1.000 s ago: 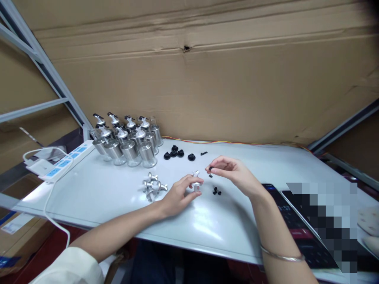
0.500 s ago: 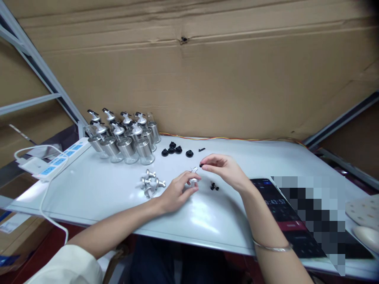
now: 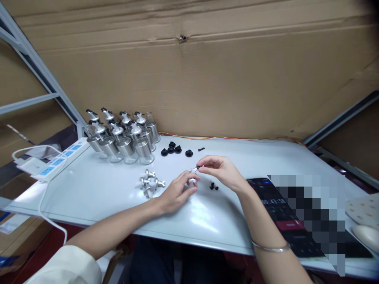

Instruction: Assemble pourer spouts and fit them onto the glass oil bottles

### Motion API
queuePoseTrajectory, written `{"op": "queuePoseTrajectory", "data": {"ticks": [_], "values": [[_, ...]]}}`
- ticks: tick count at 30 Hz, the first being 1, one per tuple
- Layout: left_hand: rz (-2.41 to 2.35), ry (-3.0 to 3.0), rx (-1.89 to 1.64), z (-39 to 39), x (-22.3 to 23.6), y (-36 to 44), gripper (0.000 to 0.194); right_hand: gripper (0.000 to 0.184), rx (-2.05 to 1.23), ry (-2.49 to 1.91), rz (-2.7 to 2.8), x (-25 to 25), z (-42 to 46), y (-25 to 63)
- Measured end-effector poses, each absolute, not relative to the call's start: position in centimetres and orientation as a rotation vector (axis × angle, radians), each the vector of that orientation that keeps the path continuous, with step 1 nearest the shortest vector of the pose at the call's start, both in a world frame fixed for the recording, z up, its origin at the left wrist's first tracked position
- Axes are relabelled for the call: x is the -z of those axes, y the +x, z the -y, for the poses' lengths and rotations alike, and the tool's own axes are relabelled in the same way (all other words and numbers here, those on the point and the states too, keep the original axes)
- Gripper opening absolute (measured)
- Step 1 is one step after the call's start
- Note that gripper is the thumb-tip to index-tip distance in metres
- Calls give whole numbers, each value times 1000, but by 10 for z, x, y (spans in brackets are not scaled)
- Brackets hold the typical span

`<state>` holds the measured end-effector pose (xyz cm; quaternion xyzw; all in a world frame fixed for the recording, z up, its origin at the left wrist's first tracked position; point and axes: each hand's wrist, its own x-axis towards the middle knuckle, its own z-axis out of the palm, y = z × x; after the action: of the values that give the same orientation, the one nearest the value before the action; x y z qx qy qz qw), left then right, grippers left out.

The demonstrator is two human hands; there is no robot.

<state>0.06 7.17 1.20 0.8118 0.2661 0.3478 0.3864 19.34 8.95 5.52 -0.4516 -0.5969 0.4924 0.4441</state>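
My left hand (image 3: 180, 190) is closed around a silver pour spout (image 3: 193, 181), its nozzle pointing up and to the right. Thumb and forefinger of my right hand (image 3: 219, 170) pinch a small black cap (image 3: 198, 167) against the tip of that nozzle; the fingers partly hide it. Just right of the spout lies a cluster of small black caps (image 3: 213, 186). Left of my left hand is a heap of loose silver pour spouts (image 3: 150, 183). Beyond my hands lie several round black stoppers (image 3: 171, 149) and one thin black lever (image 3: 201, 149).
Several glass and steel bottles (image 3: 126, 150), most topped with spouts, stand at the back left. A white power strip (image 3: 59, 161) with a plugged-in charger runs along the left edge. A tablet or phone showing a timer (image 3: 275, 205) lies on the right, near a white mouse (image 3: 366, 236).
My right hand has moved left, bringing the black cap from beside the spout onto its nozzle tip. My left hand keeps its hold. The view has shifted slightly.
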Motion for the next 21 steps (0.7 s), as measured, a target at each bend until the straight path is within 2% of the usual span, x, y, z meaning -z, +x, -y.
{"op": "queuePoseTrajectory", "data": {"ticks": [21], "values": [[-642, 2093, -909, -72, -11, -1, 17, 21, -1319, -1055, 1575, -57, -86, 197]]}}
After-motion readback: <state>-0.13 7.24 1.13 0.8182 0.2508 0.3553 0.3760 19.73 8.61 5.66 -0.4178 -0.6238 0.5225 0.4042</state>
